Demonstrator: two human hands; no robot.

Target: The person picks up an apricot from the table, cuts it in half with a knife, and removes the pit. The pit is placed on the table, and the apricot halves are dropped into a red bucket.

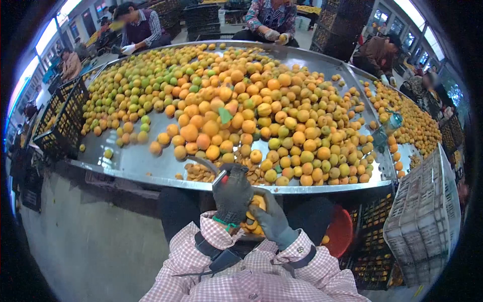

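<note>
My left hand [232, 194], in a dark knitted glove with a green cord at the wrist, is closed around a knife [205, 162]. Its curved blade points left over the table's front edge, and a bit of red shows by the grip. Close beside it, my right hand [275, 221] wears a grey glove, its fingers curled around an orange apricot [258, 202]. Below the hands, cut apricot pieces [253, 227] lie in my lap area; whatever holds them is mostly hidden. More flattened pieces [198, 172] lie at the metal table's edge, before a large heap of whole apricots [236, 110].
The metal table [136, 171] has a raised rim. A black crate [63, 121] stands left, a pale crate [422, 216] right, near a red basin [338, 231] and dark crates [372, 241]. Several people sit around the tables, one person [271, 22] directly opposite.
</note>
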